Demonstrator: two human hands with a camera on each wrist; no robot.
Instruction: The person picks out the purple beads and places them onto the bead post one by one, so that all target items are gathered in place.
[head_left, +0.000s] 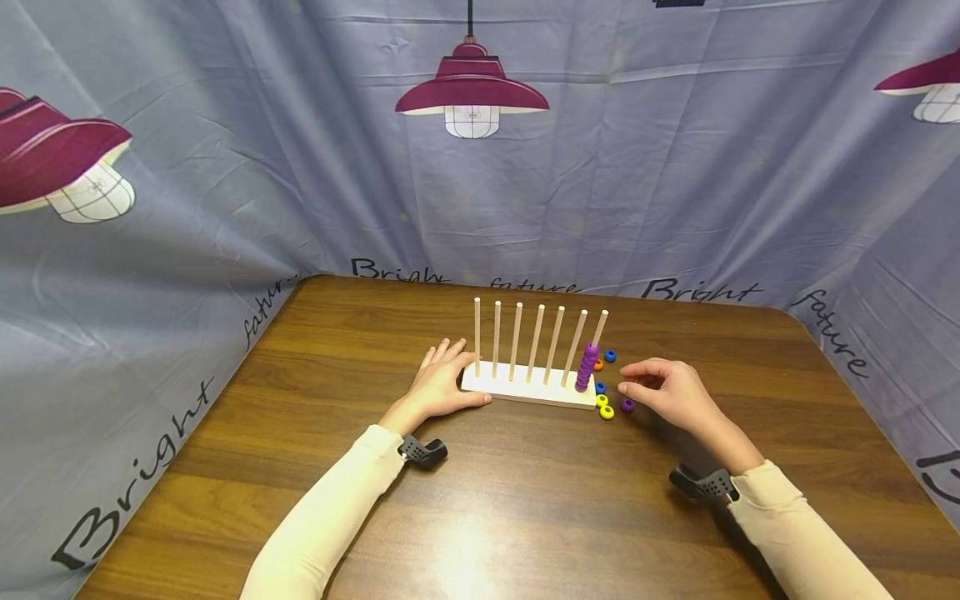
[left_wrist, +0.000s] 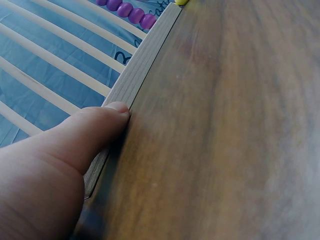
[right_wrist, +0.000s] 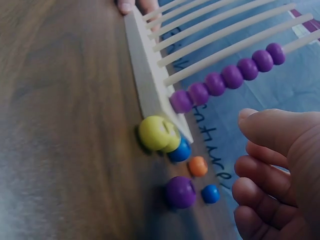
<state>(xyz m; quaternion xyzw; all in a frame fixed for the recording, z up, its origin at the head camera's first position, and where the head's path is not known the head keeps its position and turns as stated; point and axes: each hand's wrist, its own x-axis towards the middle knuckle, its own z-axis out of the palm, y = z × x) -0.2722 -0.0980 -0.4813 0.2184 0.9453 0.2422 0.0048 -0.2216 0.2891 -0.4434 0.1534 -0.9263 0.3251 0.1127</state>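
A pale wooden peg rack (head_left: 525, 385) stands on the table, with a row of upright pegs. On its right-end peg sits a stack of purple beads (head_left: 587, 368). My left hand (head_left: 438, 385) holds the rack's left end, thumb along the front edge and fingers round the back. Just right of the rack, my right hand (head_left: 671, 392) hovers with thumb and fingers apart and nothing between them. A loose purple bead (right_wrist: 181, 192) lies near it. Beside the rack's end are yellow beads (right_wrist: 155, 133), blue beads (right_wrist: 210, 193) and an orange bead (right_wrist: 198, 166).
The brown wooden table (head_left: 525, 500) carries the rack and beads. A grey-blue curtain (head_left: 480, 200) printed with lamps and lettering hangs behind it and at both sides. Black wrist devices (head_left: 423, 453) are strapped over the cream sleeves (head_left: 330, 508).
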